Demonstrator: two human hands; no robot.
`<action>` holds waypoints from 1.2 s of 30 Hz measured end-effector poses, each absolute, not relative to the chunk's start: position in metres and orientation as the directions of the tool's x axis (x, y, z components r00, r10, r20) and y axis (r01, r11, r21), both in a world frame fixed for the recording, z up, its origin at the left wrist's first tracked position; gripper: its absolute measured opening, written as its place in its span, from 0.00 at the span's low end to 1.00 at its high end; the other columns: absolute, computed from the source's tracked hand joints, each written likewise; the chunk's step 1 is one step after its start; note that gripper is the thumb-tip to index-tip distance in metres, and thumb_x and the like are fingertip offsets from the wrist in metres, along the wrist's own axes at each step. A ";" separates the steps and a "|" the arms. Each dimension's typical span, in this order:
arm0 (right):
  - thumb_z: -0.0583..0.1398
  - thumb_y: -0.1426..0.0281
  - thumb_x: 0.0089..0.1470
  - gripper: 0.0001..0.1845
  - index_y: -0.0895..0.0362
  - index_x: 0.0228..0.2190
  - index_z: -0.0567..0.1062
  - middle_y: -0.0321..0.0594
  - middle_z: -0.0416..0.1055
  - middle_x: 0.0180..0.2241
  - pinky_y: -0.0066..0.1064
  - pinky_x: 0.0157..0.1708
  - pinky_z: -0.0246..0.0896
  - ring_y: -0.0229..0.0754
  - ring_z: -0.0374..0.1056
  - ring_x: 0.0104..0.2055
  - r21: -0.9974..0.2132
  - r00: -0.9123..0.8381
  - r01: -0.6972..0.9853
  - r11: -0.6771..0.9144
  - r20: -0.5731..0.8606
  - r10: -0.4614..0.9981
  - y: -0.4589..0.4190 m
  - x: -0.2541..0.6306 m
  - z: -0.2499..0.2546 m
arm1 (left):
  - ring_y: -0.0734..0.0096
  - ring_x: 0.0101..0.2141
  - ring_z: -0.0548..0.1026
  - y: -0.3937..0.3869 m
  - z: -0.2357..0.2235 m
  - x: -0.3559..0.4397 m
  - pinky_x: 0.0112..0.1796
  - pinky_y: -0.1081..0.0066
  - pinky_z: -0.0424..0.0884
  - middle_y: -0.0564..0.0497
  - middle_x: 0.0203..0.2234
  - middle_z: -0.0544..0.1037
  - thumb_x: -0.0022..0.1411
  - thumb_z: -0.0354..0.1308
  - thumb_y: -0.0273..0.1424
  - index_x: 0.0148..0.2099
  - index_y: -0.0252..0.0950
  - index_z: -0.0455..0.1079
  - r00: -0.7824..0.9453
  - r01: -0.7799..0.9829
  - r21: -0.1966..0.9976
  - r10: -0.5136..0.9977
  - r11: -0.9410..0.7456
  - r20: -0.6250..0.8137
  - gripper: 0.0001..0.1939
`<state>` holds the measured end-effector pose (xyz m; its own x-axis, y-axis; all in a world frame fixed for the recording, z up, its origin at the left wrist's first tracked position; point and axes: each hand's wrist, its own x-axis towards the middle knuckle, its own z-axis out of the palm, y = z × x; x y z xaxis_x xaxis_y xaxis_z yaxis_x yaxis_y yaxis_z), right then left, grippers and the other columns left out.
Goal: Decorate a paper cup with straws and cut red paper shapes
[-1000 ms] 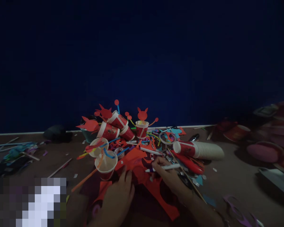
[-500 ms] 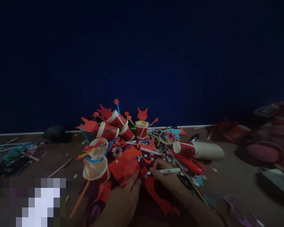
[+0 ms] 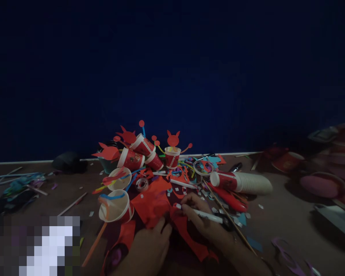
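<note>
My right hand [image 3: 199, 214] grips a white marker [image 3: 205, 216] between thumb and fingers, its tip end pointing left over strips of red paper. My left hand [image 3: 151, 243] is closed at the lower edge of a red paper sheet [image 3: 152, 201], fingers bent and their tips partly hidden. Red paper offcuts [image 3: 189, 234] trail below and between the hands. Left of the sheet, a paper cup [image 3: 116, 207] lies tilted with its mouth facing me, with blue and orange strips at its rim.
Behind stand red cups with paper figures, one upright cup [image 3: 172, 157] among them. A roll of tape [image 3: 142, 184] lies near the sheet. To the right are a stack of paper cups [image 3: 241, 182], a thin stick [image 3: 232, 220] and purple scissors [image 3: 287, 255]. Paper scraps litter the table.
The marker has tilted, its back end dropping lower, and my right hand has shifted slightly. My left fingers have drawn back and bent more at the paper's edge.
</note>
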<state>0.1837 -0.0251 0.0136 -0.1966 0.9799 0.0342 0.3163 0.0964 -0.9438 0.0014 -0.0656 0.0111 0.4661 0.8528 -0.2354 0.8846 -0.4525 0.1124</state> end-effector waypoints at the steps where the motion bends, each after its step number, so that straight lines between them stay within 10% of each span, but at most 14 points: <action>1: 0.55 0.64 0.53 0.07 0.55 0.31 0.67 0.36 0.68 0.28 0.28 0.29 0.58 0.39 0.65 0.29 -0.935 -0.183 0.339 0.105 0.044 0.982 -0.025 0.183 0.013 | 0.67 0.34 0.76 -0.066 0.011 0.001 0.33 0.68 0.73 0.45 0.52 0.68 0.58 0.43 0.23 0.51 0.42 0.64 0.462 0.887 0.110 0.856 -0.449 -0.231 0.21; 13: 0.58 0.66 0.46 0.14 0.54 0.17 0.58 0.28 0.56 0.15 0.25 0.18 0.47 0.33 0.52 0.19 -0.889 -0.132 0.447 0.101 0.045 0.990 -0.015 0.184 -0.008 | 0.71 0.25 0.76 -0.066 0.022 0.003 0.26 0.69 0.73 0.48 0.62 0.54 0.60 0.41 0.25 0.55 0.46 0.62 0.422 0.907 0.101 0.874 -0.410 -0.240 0.23; 21: 0.57 0.65 0.43 0.14 0.53 0.15 0.58 0.28 0.55 0.14 0.25 0.18 0.46 0.33 0.50 0.18 -0.895 -0.116 0.441 0.073 0.024 0.993 -0.018 0.179 0.004 | 0.63 0.38 0.76 -0.064 0.014 -0.002 0.33 0.68 0.73 0.45 0.58 0.62 0.57 0.42 0.21 0.55 0.44 0.62 0.406 0.914 0.120 0.889 -0.388 -0.214 0.25; 36: 0.57 0.67 0.44 0.13 0.53 0.16 0.58 0.28 0.55 0.14 0.24 0.17 0.45 0.33 0.50 0.18 -0.870 -0.133 0.483 0.098 0.038 0.990 -0.018 0.179 -0.004 | 0.63 0.33 0.78 -0.063 0.013 -0.003 0.30 0.66 0.75 0.46 0.59 0.60 0.54 0.42 0.19 0.53 0.39 0.63 0.450 0.893 0.107 0.875 -0.437 -0.180 0.25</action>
